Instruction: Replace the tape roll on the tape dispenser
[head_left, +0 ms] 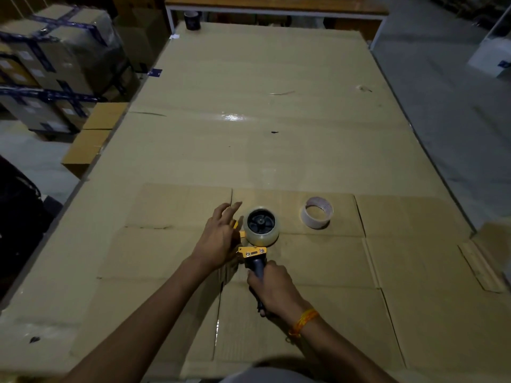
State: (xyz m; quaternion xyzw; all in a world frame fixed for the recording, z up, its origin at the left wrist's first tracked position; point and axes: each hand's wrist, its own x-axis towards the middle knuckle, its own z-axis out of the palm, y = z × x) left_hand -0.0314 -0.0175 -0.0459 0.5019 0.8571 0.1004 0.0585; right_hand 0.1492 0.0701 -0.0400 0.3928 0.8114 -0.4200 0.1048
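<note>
Right hand [272,286] wrapped tight around dispenser [255,255] handle. Left hand [218,239] spread loose at nine o'clock of mounted clear roll [262,226], gripping nothing visible. Probably threading stage; next, feeding tape end through. Spent roll [317,212] at three o'clock.

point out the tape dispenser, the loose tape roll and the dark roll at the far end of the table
tape dispenser [253,252]: head view, on its yellow frame.
loose tape roll [307,219]: head view, on its white outer wall.
dark roll [192,21]: head view, on its side wall.
</note>
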